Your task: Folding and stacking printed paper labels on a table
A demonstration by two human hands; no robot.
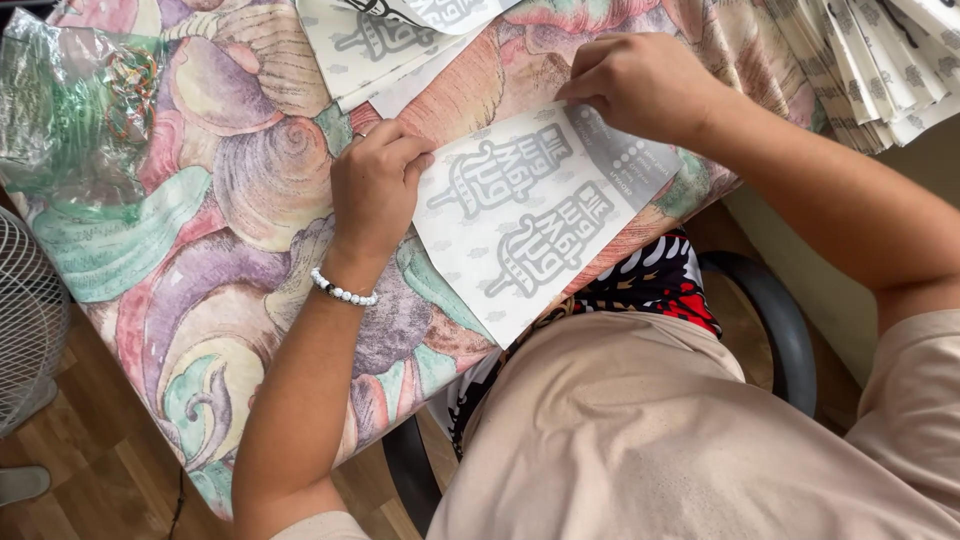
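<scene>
Printed paper sheet (pixel 530 215) on the floral tablecloth (pixel 240 190) looks light, thin, easily creased; left hand (pixel 375 185) fingers curled press its edge, right hand (pixel 640 80) pinches its far corner — best held at edges

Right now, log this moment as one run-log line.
left hand: pressing left edge of white printed sheet | right hand: pinching sheet's top corner | surface: patterned tablecloth | nearby: sheet stack, plastic bag

Worktop (pixel 250 260) under shell-patterned cloth. Wood-plank floor (pixel 90 470) below; white fan grille (pixel 25 320) at left. Dark round stool (pixel 770 320) beneath. Daylight even.
</scene>
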